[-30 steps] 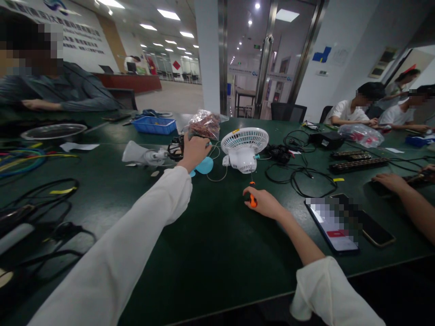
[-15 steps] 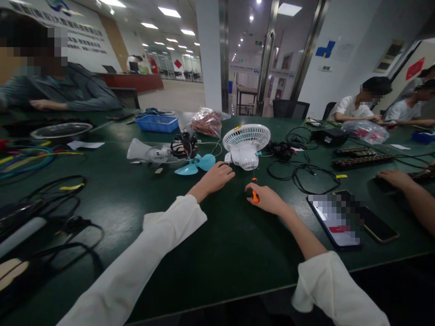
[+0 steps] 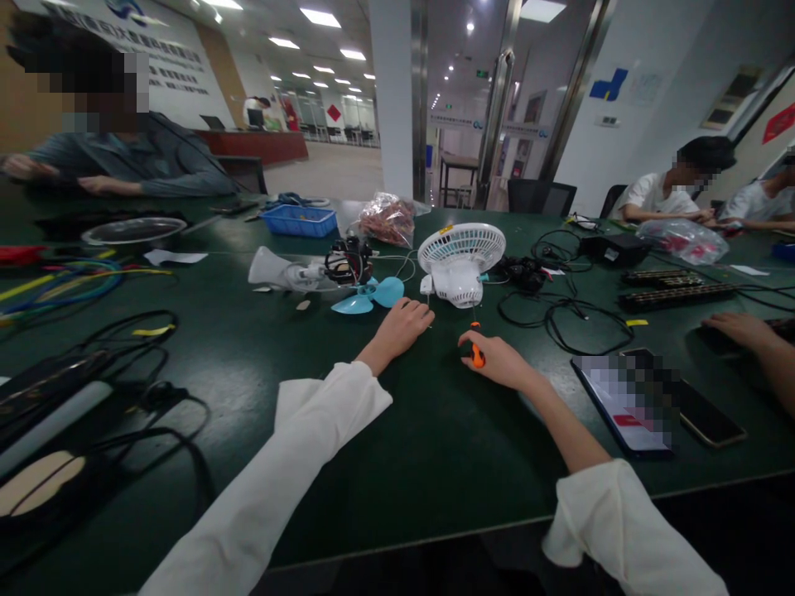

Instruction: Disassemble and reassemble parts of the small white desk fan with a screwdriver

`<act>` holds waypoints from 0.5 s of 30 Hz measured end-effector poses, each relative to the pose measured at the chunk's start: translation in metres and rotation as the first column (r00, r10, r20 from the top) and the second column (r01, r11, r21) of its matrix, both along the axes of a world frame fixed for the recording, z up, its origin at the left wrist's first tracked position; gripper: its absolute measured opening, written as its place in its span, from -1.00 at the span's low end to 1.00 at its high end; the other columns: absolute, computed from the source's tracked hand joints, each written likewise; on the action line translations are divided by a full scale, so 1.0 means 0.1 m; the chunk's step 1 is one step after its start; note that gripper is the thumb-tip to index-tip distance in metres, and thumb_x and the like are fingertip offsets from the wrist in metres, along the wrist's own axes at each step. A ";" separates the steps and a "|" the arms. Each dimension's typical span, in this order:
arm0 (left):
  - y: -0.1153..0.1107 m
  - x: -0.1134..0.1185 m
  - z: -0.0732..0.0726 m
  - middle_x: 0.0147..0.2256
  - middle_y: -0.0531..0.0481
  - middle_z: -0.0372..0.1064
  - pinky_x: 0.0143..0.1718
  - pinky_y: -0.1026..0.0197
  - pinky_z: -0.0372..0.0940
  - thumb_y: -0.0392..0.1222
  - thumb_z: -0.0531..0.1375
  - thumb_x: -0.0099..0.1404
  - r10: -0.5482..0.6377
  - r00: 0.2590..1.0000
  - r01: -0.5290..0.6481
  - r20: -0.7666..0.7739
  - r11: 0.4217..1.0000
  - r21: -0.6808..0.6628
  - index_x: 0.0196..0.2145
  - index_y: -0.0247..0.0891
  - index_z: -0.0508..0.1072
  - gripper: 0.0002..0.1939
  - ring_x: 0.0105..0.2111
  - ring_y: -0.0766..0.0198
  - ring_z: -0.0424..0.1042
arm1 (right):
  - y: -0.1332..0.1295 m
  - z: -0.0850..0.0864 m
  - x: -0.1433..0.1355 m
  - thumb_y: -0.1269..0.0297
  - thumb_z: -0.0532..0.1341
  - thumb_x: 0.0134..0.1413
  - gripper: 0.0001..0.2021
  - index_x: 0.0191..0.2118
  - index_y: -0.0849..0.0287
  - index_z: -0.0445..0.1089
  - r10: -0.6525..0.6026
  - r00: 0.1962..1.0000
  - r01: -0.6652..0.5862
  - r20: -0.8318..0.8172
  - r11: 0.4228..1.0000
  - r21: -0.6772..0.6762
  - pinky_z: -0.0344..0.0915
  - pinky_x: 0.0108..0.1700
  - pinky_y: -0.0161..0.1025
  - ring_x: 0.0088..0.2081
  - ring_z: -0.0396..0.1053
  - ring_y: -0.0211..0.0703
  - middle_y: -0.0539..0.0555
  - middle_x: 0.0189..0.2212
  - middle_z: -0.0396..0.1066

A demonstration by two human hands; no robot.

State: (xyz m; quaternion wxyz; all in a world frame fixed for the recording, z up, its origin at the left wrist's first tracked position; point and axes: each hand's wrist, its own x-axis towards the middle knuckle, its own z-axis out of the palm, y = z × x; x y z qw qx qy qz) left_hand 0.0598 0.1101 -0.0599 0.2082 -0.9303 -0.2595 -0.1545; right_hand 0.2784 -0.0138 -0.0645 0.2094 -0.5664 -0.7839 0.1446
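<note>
My right hand (image 3: pixel 493 358) is wrapped round an orange-and-black screwdriver (image 3: pixel 477 354), its thin shaft pointing away toward the fan. A white fan head (image 3: pixel 460 277) with a round slatted grille lies just beyond both hands, its housing toward me. Left of the screwdriver, my left hand (image 3: pixel 401 329) is closed, fingertips together just in front of the fan; whatever they pinch is too small to make out. Beside that hand lies a light-blue fan blade (image 3: pixel 369 296). Behind it are a bundle of dark motor parts (image 3: pixel 349 261) and a white fan stand (image 3: pixel 279 271) on its side.
On the green table (image 3: pixel 410 463) stand a blue basket (image 3: pixel 299 221) and a clear bag of reddish-brown parts (image 3: pixel 388 221). Black cables (image 3: pixel 562 327) and two phones (image 3: pixel 624 406) lie to the right, more cables to the left. Other people sit around; a co-worker's hand (image 3: pixel 739 327) rests at right.
My left hand has drawn slightly back from the fan's housing, its fingers closer together. My right hand keeps hold of the screwdriver. The whole view has shifted a little.
</note>
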 end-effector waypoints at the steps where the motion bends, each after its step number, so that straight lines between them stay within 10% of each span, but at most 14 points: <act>1: 0.02 -0.02 -0.02 -0.17 -0.17 0.39 -0.09 0.04 0.15 -0.34 0.00 0.35 0.042 0.999 -0.041 0.026 0.999 -0.009 -0.11 -0.29 0.41 -0.76 -0.13 0.09 0.34 | 0.00 0.00 0.00 0.22 0.19 0.13 -0.72 -0.03 0.07 0.26 -0.002 1.000 0.002 0.001 1.000 -0.002 0.11 -0.41 -0.36 -0.46 0.30 -0.24 -0.04 -0.46 0.31; 15: 0.11 -0.07 -0.09 -0.24 -0.08 0.38 -0.18 0.18 0.20 -0.09 0.06 0.38 0.109 0.985 -0.077 0.131 0.970 -0.231 -0.16 -0.27 0.42 -0.76 -0.21 0.20 0.36 | 0.00 0.00 -0.01 0.20 0.18 0.13 -0.72 -0.03 0.06 0.25 -0.012 1.000 0.012 0.009 1.000 -0.020 0.12 -0.40 -0.36 -0.45 0.30 -0.24 -0.04 -0.46 0.31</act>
